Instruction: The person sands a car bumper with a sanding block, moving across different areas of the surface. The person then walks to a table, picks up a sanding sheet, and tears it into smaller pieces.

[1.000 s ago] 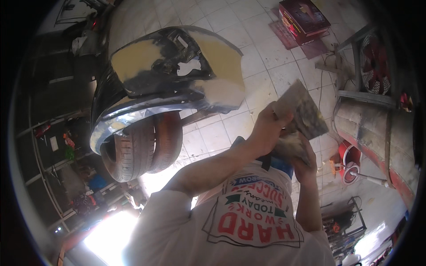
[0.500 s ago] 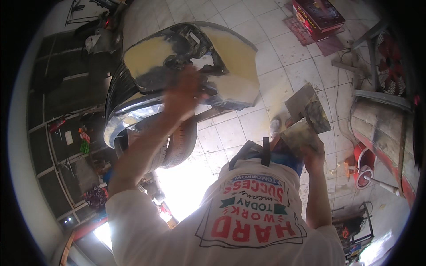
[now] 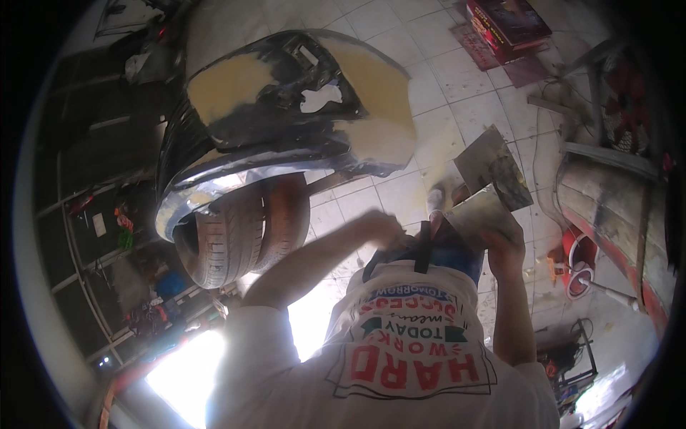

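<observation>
One flat sheet [image 3: 477,214] juts forward-left from the right fingers [image 3: 499,242].

On my feed the bumper [image 3: 286,137] reads as black plastic, dull over the face and shiny along the lower edge, with filler [image 3: 232,86] in smooth, matt tan patches; I note the tyres [image 3: 232,243] as grooved, dusty rubber. The lower sheet [image 3: 480,213] looks thin, flat and dull, the upper sheet [image 3: 487,159] equally matt but roughly smeared dark, base material unclear to me. I also log smooth, faintly shiny floor tiles [image 3: 429,86], a glossy printed card box [image 3: 511,27], a matt cloth shirt [image 3: 286,379] and a smooth red plastic bucket [image 3: 584,247].
</observation>
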Motion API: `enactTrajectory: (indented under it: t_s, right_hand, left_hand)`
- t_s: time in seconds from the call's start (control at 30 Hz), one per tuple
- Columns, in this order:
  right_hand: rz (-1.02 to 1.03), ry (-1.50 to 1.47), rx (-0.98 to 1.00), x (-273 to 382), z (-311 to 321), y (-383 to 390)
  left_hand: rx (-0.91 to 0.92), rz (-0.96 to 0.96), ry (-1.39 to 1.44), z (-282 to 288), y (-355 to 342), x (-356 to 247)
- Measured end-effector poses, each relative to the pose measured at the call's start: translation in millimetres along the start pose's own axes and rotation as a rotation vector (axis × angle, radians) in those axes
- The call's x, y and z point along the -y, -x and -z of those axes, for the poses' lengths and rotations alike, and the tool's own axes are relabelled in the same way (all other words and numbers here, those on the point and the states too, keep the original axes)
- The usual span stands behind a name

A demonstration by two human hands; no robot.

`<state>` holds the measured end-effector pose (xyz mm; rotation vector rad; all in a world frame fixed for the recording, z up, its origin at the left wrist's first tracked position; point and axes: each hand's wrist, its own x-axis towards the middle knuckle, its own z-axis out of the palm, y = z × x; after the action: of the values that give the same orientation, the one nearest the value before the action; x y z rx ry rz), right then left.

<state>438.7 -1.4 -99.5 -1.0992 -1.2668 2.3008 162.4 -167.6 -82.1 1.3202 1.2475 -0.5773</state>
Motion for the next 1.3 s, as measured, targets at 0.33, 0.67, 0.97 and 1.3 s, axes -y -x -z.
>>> enactTrajectory:
  t_s: [0.33, 0.67, 0.97, 1.3]
  right_hand:
    - [-0.140, 0.126, 0.513, 33.7, -69.7, 7.5]
    - [0.849, 1.051, 0.306, 131.2, -104.4, 4.9]
    - [0.826, 1.008, 0.506, 70.0, -133.3, -16.2]
    - [0.066, 0.240, 0.454, 62.8, -140.8, -110.5]
  left_hand:
    - [-1.234, -0.539, 1.815, -12.0, 35.6, -56.5]
    - [-1.740, 0.011, 0.931, 0.7, 132.2, -43.0]
    - [-1.951, -0.214, 0.684, 5.9, 175.3, -70.4]
    - [-1.762, -0.105, 1.548, -128.0, 107.8, 97.2]
